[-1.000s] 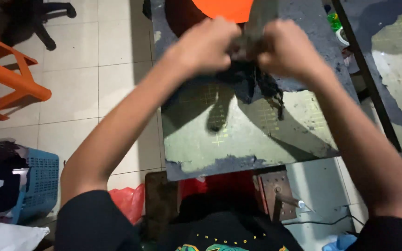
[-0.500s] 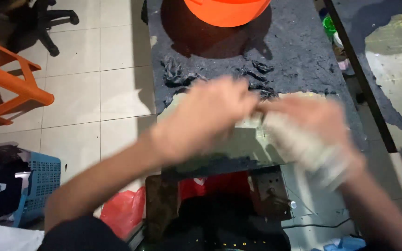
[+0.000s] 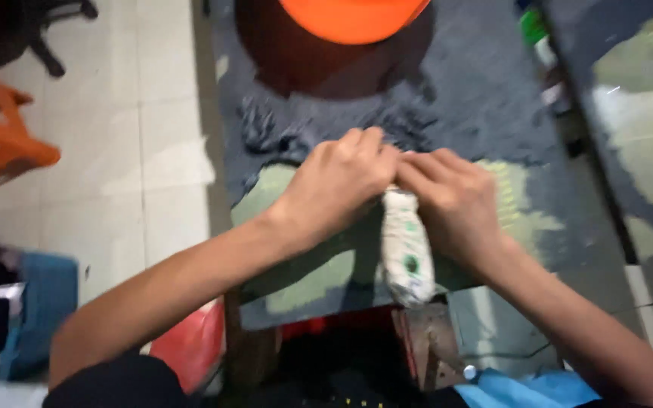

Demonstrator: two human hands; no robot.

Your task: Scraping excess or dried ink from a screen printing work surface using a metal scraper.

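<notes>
Pale floor tiles (image 3: 115,136) run down the left of the room, where an orange plastic stool (image 3: 9,143) stands beside them and a blue plastic crate (image 3: 39,310) sits lower down near the person's elbow. Next comes a dark grey worktable (image 3: 485,83), its top worn through to greenish patches, with dark crumpled scraps lying on it just beyond the hands and a round orange plastic basin (image 3: 353,17) at its far edge. Over the near part of that table the left hand (image 3: 338,185) reaches in from the lower left, forearm stretched diagonally, wrist straight, back of the hand up; its fingers are curled in tightly, pinching the top end of a whitish rolled cloth bundle with green marks (image 3: 406,249). That bundle hangs lengthwise toward the person, its lower end reaching past the table's near edge. The right hand (image 3: 455,204) comes in from the lower right, forearm angled up to the left, knuckles up, and its fingers are likewise bent close, meeting the left hand's fingertips at the same top end of the bundle and lying along its right side. Farther right, a second dark surface (image 3: 644,136) with pale green blotches lies beyond a narrow gap.
</notes>
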